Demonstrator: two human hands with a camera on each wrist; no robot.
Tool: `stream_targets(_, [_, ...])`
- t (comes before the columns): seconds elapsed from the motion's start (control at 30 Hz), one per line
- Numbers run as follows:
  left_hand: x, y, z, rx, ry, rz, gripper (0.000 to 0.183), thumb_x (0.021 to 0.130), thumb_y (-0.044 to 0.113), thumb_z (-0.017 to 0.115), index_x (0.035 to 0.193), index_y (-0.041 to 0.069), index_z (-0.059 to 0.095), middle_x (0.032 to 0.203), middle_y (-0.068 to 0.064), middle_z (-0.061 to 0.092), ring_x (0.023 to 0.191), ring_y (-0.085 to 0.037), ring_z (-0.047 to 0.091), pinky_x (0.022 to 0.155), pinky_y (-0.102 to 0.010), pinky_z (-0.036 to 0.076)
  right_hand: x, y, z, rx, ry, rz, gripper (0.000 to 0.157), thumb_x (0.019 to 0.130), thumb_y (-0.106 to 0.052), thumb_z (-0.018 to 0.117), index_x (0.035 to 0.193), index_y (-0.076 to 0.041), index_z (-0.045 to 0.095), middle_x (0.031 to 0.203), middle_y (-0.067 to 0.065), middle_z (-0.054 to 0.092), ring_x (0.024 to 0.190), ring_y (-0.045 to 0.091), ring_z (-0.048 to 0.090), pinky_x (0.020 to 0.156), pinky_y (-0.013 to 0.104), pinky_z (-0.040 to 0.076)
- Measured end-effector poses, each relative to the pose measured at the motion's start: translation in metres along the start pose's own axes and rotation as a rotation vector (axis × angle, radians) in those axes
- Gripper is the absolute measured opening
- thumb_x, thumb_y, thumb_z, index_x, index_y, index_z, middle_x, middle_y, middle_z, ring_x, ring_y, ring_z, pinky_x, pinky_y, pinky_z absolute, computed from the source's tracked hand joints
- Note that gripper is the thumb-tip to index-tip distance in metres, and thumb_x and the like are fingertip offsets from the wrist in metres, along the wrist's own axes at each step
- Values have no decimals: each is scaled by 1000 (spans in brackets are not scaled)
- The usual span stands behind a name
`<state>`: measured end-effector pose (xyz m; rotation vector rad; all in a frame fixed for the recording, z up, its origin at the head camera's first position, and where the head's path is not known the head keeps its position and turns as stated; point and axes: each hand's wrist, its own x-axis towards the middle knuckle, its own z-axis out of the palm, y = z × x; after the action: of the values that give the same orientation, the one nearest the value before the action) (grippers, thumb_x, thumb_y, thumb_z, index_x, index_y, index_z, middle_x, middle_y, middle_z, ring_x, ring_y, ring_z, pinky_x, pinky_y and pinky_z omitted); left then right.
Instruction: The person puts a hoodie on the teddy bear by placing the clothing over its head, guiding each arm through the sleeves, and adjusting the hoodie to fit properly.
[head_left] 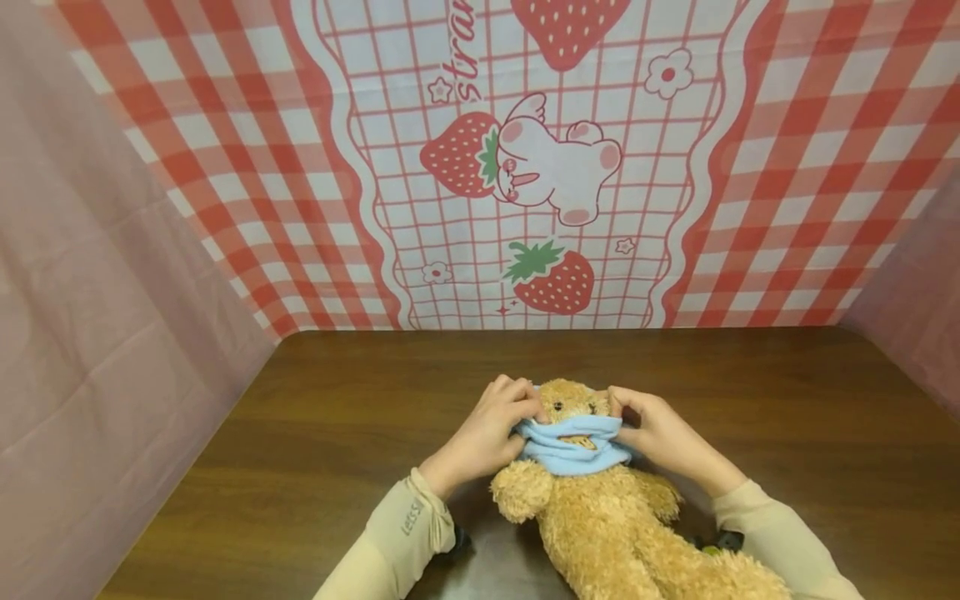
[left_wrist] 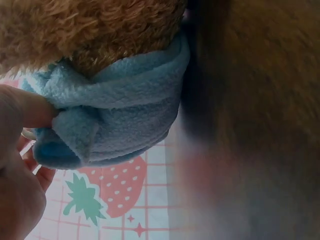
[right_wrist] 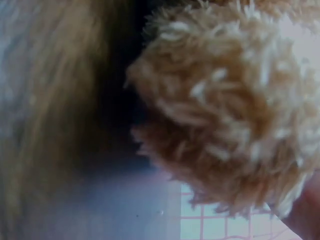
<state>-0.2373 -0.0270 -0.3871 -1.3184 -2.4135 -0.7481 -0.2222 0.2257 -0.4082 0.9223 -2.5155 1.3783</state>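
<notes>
Flanking the teddy bear (head_left: 600, 525), your left hand (head_left: 491, 429) and right hand (head_left: 666, 433) pinched the blue fleece garment (head_left: 573, 461) on both sides, likely for balance.

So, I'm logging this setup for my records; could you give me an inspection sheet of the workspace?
Surface: brown table, wood-grain look.
Job's things: furry bear on the table, blue cloth around its neck.
Clutter: dark objects beside the left cuff and right cuff, too hidden to identify.
Grips: left hand pinches the blue cloth; right hand is at its opposite edge, hold unclear.
Cables: nothing seen.
Surroundings: strawberry-print backdrop behind, pinkish drapes either side.
</notes>
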Motion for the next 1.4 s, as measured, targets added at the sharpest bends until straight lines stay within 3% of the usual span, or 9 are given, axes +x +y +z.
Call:
stream_targets(0.1, [0,-2,1,3,26,28,32,67,-11,57,81,17,64,90,4,51,83,-12,36,75,-26,27,0,0,0,-43,12,22,32,75,15,57,70,-13,43,67,7,38,67,5,40,57,24,33])
stream_targets(0.2, [0,-5,2,3,40,23,32,66,-10,58,78,19,64,89,5,52,82,-11,37,74,-25,26,1,0,-1,-79,17,48,31,76,9,63,69,-15,46,72,1,50,85,2,51,72,27,43])
stream_targets(0.3, [0,-8,1,-11,23,-25,30,65,-9,59,78,19,62,91,5,52,83,-12,37,74,-27,27,1,1,-2,-67,-8,78,26,77,5,64,73,-15,47,84,-3,54,99,4,50,82,32,44])
stream_targets(0.43, [-1,-15,-4,-68,-59,-108,31,69,-4,59,93,17,58,99,4,49,87,-12,37,78,-28,30,2,3,-4,24,-68,141,24,79,8,57,90,-10,46,104,7,50,97,16,50,74,29,44])
stream_targets(0.57, [-3,-20,-13,-169,-155,-115,47,70,-2,55,112,16,49,111,1,46,94,-13,37,80,-27,34,2,4,-6,73,-105,156,45,78,10,54,115,-12,41,129,13,40,111,29,46,76,28,43])
stream_targets(0.73, [-5,-26,-17,-185,-193,-84,51,68,-4,55,114,16,46,120,-1,45,104,-15,38,86,-29,35,0,5,-10,49,-175,201,65,76,11,52,131,-18,32,138,13,32,122,34,39,89,38,41])
stream_targets(0.83, [-4,-28,-16,-145,-190,-53,52,68,-4,57,115,14,47,124,-2,46,115,-18,39,96,-33,33,-1,6,-11,-21,-215,245,71,75,8,53,135,-19,26,137,16,33,124,37,36,90,48,40])
stream_targets(1.0, [-4,-28,-13,-97,-183,-41,49,72,-4,62,116,13,47,123,-4,50,117,-17,44,98,-37,34,0,7,-9,-140,-232,244,70,75,5,57,135,-11,27,126,17,42,116,35,43,82,42,43])
stream_targets(1.4, [-6,-28,1,-103,-95,-175,35,75,0,65,105,12,50,111,-3,55,97,-15,57,81,-26,48,2,7,-1,-187,-179,267,53,75,4,58,120,-5,33,109,19,49,103,35,51,74,41,45])
